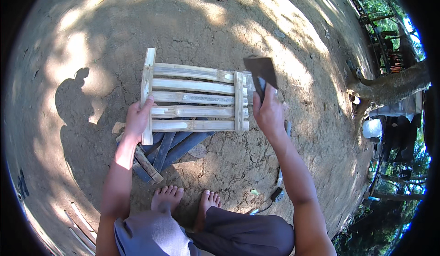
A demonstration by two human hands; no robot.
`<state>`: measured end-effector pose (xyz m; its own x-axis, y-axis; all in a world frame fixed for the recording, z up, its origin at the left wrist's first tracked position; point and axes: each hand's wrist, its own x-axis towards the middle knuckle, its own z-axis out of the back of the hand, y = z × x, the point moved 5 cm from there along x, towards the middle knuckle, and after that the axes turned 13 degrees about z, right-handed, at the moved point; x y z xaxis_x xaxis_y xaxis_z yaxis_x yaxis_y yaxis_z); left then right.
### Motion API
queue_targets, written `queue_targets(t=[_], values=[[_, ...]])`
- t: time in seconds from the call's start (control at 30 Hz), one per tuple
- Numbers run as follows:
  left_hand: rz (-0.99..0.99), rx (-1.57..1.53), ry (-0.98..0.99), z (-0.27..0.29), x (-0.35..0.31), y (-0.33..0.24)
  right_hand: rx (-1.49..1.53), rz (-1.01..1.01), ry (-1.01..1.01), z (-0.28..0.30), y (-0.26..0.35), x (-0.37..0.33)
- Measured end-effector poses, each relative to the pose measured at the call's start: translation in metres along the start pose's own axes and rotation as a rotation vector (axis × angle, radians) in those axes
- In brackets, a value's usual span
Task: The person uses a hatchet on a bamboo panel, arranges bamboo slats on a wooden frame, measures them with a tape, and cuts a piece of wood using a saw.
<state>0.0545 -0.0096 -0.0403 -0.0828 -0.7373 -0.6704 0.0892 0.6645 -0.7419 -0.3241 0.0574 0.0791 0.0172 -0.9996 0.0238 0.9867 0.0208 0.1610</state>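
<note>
A slatted bamboo frame (pixel 195 99) lies across the middle, its several pale slats running left to right between two upright crosspieces. My left hand (pixel 139 121) is closed round the left crosspiece, thumb on top. In my right hand (pixel 270 114) is a hand tool with a broad, dark, flat blade (pixel 262 71), held just right of the frame's right crosspiece (pixel 239 101). The blade is raised near that end, apart from the slats as far as I can tell. My fingers hide most of the tool's handle.
Dark and brown wooden strips (pixel 167 148) lie crossed under the frame's near side. My bare feet (pixel 167 198) rest on cracked dirt. A small black object (pixel 277 194) with a cord lies right of them. Thin sticks (pixel 81 224) are at lower left; a tree trunk (pixel 394 85) stands far right.
</note>
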Motion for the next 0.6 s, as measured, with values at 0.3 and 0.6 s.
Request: queue_targets(t=[0.3,0.6], values=[[0.000,0.010,-0.006,0.010,-0.001,0.003,0.208,0.037,-0.382,0.069,0.032,0.031],[0.011,0.007,-0.035,0.024,0.008,0.010,0.284,0.076,-0.024,0.017,-0.003,0.049]])
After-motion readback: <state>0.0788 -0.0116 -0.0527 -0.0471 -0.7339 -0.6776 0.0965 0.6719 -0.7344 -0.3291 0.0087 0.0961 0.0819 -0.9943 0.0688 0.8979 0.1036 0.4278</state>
